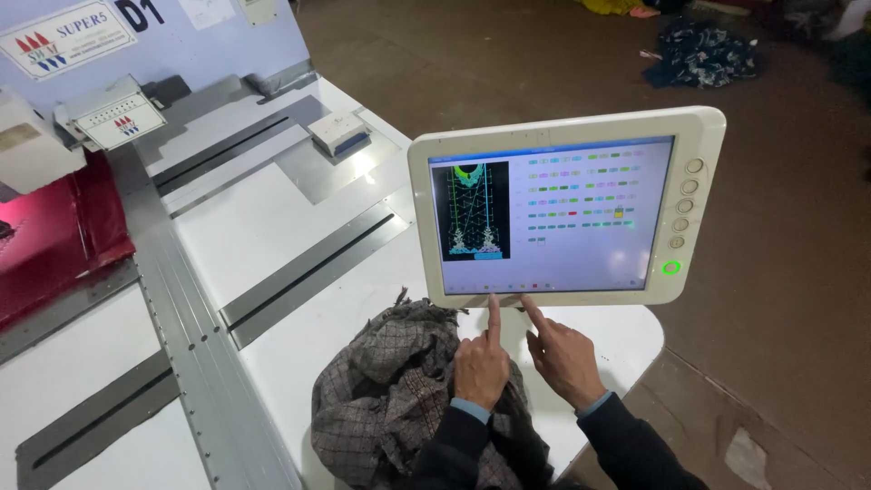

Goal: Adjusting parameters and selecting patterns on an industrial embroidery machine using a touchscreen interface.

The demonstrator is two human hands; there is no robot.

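Both hands are up at the near edge of the touchscreen panel [567,213]: the left hand [481,363] and the right hand [564,358] each hold nothing, other fingers curled in, one forefinger out and touching the row of icons along the screen's bottom strip. Judging by this, the screen work is in mid-course, since an embroidery pattern preview and rows of colour blocks are already up while the fingers are only at the bottom controls. No container shows; a checked scarf [399,390] lies bunched on the white machine table [299,227] just left of the hands, with red fabric [54,231] at the far left.
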